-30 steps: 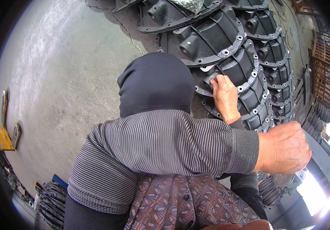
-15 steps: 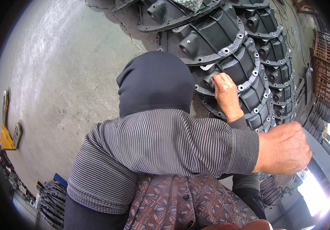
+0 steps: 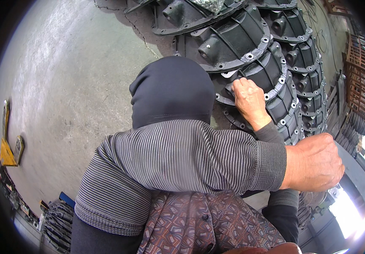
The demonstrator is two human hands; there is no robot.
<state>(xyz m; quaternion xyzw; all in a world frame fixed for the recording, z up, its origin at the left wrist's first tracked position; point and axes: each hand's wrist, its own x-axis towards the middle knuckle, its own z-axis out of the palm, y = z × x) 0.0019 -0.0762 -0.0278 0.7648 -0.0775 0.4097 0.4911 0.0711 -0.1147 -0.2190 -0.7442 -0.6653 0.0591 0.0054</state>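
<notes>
My right hand (image 3: pixel 250 100) is closed, its bent fingertips at the raised boss on a black ribbed metal housing (image 3: pixel 270 70) with a flange full of bolt holes. Anything between those fingers is hidden by the knuckles. My left arm, in a striped sleeve (image 3: pixel 191 156), lies across in front of me. At its end, my left hand (image 3: pixel 313 163) forms a fist nearer to me and to the right. Its fingers curl out of sight, so I cannot see what is in them. A dark-covered knee (image 3: pixel 172 91) stands beyond the left forearm.
More black housings (image 3: pixel 229 40) overlap in curved rows ahead and to the right. Grey concrete floor (image 3: pixel 76 93) with a crack spreads out on the left, with a yellow forked object (image 3: pixel 8 152) at its edge. Rust-brown metal racks (image 3: pixel 358 76) stand far right.
My right hand has turned at the boss, so its back and knuckles now face up more. Its forearm has swung slightly to the right. My left fist has barely moved.
</notes>
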